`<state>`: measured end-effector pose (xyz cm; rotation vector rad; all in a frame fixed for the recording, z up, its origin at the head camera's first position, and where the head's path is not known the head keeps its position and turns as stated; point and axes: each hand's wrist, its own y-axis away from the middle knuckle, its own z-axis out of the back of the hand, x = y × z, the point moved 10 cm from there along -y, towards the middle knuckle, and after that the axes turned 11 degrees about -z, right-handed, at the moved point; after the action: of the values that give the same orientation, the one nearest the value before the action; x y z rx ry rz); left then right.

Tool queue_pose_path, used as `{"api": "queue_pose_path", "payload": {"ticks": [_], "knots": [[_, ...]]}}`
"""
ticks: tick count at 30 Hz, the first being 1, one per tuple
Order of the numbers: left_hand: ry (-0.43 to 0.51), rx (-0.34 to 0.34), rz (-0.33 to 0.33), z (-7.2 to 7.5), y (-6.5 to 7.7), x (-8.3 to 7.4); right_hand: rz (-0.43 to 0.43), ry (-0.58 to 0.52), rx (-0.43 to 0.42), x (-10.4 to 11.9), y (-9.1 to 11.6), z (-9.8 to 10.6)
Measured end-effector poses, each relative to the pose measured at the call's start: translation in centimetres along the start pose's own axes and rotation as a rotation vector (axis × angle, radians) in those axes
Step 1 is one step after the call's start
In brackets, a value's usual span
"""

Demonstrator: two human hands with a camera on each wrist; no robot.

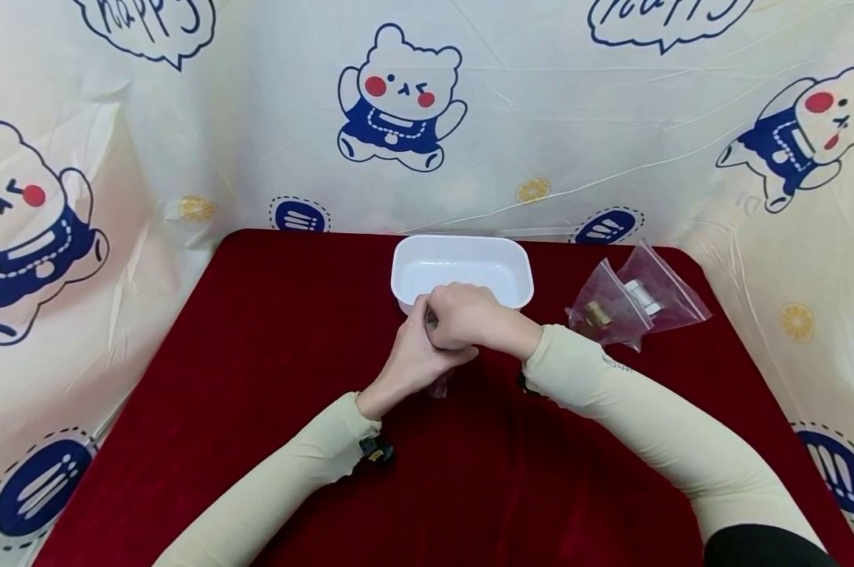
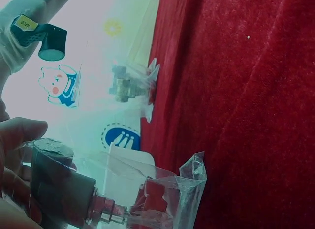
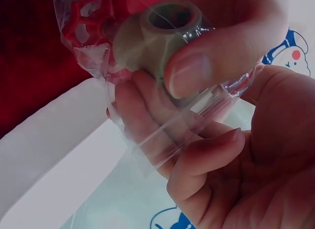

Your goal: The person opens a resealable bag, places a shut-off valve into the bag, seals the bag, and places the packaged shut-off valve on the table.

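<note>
My left hand (image 1: 409, 358) grips a clear plastic bag (image 2: 192, 189) around a valve (image 3: 129, 48). The valve has a pale, dull body with a round open port and a red handwheel (image 3: 101, 24). Against the left hand lies my right hand (image 1: 473, 315), its fingers curled at the edge of the bag; the exact pinch is partly hidden. Both hands meet over the front rim of a white plastic box (image 1: 395, 287). In the head view the hands cover most of the bag, and only a clear corner shows below them.
Two zip bags lie at the right of the red cloth (image 1: 313, 315), one with a brass-coloured fitting (image 1: 598, 314), the other with a white piece (image 1: 643, 298). Patterned fabric walls (image 1: 512, 118) stand behind and at both sides.
</note>
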<state>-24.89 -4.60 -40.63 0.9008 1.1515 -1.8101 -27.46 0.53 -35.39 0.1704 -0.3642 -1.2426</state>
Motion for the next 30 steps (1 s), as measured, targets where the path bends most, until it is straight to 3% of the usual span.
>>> {"api": "queue_pose_path", "payload": {"ticks": [20,21,24,27,28,30], "knots": [[0.003,0.035,0.05,0.1,0.4,0.9,-0.028,0.002,0.05,-0.2,-1.7,-2.0],[0.005,0.04,0.052,0.1,0.4,0.9,-0.021,-0.019,0.047,-1.0,-2.9,-3.0],[0.013,0.065,0.061,0.6,0.3,0.7,-0.024,-0.076,0.046,-1.3,-2.6,-2.5],[0.039,0.117,0.042,1.1,0.1,0.4,0.002,-0.169,-0.007,-1.7,-1.4,-1.3],[0.04,0.135,0.032,1.3,0.0,0.3,0.008,-0.19,-0.026,-1.1,0.2,0.3],[0.047,0.178,0.001,1.8,-0.1,0.1,0.042,-0.251,-0.086,-1.4,1.3,1.4]]}}
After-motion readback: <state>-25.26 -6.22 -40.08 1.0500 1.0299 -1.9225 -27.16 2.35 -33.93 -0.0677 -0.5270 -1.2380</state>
